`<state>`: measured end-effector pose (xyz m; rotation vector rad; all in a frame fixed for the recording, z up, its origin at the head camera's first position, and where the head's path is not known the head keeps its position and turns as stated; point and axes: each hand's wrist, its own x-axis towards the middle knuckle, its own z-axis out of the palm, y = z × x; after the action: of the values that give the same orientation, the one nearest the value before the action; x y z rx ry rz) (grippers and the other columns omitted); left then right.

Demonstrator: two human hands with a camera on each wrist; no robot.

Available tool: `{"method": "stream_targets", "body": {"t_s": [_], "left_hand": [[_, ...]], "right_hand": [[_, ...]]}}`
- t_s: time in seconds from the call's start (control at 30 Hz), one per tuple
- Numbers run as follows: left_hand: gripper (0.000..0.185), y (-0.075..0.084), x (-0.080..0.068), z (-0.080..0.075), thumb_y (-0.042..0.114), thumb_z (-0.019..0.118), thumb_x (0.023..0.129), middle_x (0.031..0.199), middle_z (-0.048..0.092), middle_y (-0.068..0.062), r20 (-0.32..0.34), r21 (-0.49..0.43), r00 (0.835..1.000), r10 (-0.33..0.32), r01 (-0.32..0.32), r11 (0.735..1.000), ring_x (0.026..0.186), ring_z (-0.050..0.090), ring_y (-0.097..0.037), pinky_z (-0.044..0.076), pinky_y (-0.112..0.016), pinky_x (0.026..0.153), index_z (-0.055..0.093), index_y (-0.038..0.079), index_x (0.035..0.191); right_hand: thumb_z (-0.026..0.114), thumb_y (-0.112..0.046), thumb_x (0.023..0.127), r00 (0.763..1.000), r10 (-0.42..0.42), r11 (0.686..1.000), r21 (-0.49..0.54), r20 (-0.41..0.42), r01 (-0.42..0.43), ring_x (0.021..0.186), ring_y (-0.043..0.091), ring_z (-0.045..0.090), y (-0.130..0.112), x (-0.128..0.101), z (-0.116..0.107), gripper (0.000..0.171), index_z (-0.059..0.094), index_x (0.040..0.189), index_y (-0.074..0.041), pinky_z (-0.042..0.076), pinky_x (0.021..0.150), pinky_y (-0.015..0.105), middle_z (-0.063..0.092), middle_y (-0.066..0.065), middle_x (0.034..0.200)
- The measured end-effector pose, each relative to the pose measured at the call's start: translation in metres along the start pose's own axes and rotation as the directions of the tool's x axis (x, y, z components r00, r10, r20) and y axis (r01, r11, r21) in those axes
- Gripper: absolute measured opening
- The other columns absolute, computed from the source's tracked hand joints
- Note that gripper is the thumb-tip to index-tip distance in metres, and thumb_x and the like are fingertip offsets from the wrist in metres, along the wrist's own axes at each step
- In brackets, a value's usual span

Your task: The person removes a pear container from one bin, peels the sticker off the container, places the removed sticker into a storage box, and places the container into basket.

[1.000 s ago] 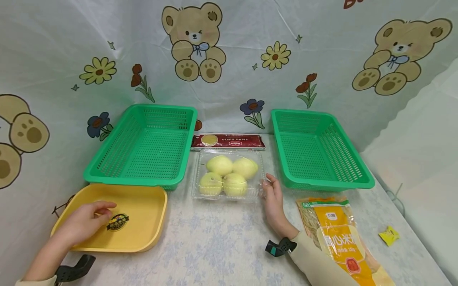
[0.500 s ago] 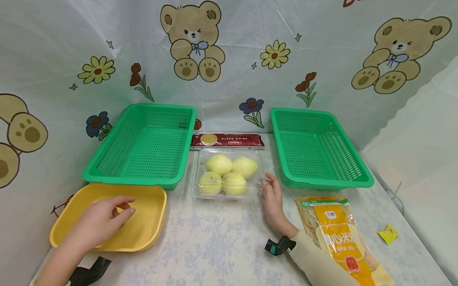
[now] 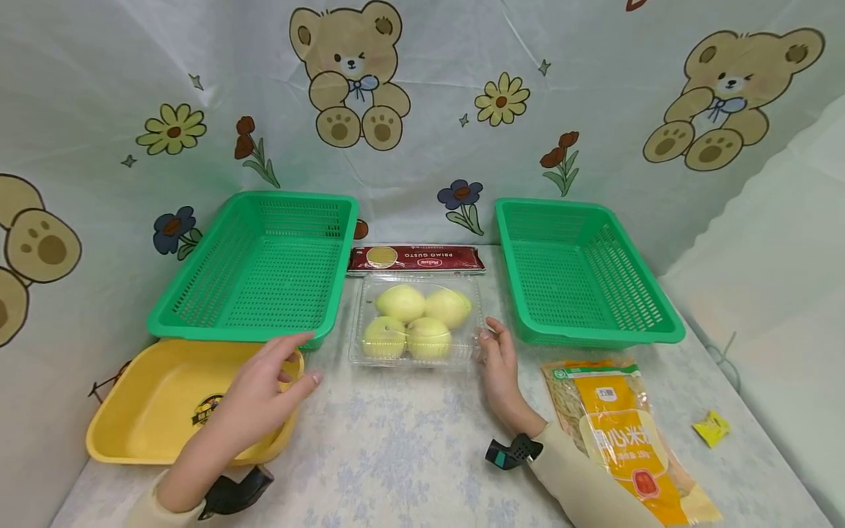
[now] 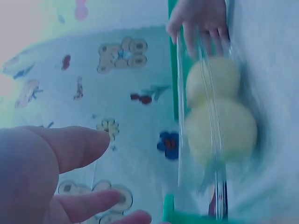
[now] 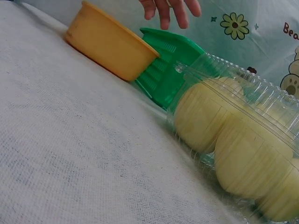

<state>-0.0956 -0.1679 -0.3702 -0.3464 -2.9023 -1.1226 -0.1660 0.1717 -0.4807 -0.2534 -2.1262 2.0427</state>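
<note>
A clear plastic clamshell box point(image 3: 466, 345) holding several pale yellow-green fruits point(image 3: 429, 339) lies in the middle of the table in the head view. My right hand point(image 3: 499, 370) is at the box's right side, its fingertips against or very near the wall; contact is hard to confirm. My left hand point(image 3: 264, 389) hovers over the right rim of the yellow tray point(image 3: 141, 411), fingers spread toward the box and holding nothing. In the left wrist view, the left thumb and fingers point(image 4: 79, 148) are apart from the box. The right wrist view shows the box close up.
Green baskets stand at the back left point(image 3: 284, 279) and back right point(image 3: 574, 279). A red pasta packet point(image 3: 416, 259) lies behind the box. At the right are an orange-and-clear food bag point(image 3: 614, 433) and a small yellow wrapped piece point(image 3: 711, 429).
My left hand has moved right from over the middle of the yellow tray to its right edge, nearer the box. The right hand and the box have stayed in place.
</note>
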Motion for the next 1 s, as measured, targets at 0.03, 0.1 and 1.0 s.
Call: {"method": "stream_targets", "body": {"t_s": [0.03,0.1,1.0], "left_hand": [[0.061,0.003,0.002,0.005,0.031,0.069,0.098,0.144,0.054,-0.014,0.015,-0.027,1.000,0.003,-0.002,1.000,0.108,0.063,-0.031,0.057,-0.039,0.078,0.047,0.012,0.151],[0.066,0.010,0.006,0.017,0.032,0.069,0.098,0.153,0.046,-0.015,0.038,-0.084,0.999,0.018,-0.015,0.996,0.120,0.059,-0.038,0.058,-0.049,0.087,0.042,0.013,0.154],[0.077,0.009,0.056,0.135,0.008,0.056,0.101,0.169,0.011,-0.023,-0.231,-0.760,0.930,-0.286,0.012,0.650,0.158,0.007,-0.038,0.014,-0.062,0.126,0.009,0.000,0.162]], "right_hand": [[0.040,-0.016,0.105,1.000,0.000,1.000,-0.004,-0.001,0.000,0.093,0.005,0.051,0.000,0.000,0.000,0.046,0.040,0.148,0.001,0.044,0.075,0.020,0.053,0.020,0.126],[0.040,-0.016,0.105,1.000,0.006,1.000,-0.003,-0.002,-0.006,0.094,0.004,0.051,0.001,0.001,0.001,0.046,0.040,0.148,0.001,0.044,0.076,0.019,0.053,0.020,0.127],[0.039,-0.013,0.105,1.000,0.018,1.000,0.017,0.003,-0.018,0.096,0.007,0.052,-0.003,0.001,0.001,0.046,0.038,0.148,0.002,0.046,0.077,0.019,0.054,0.010,0.120]]}}
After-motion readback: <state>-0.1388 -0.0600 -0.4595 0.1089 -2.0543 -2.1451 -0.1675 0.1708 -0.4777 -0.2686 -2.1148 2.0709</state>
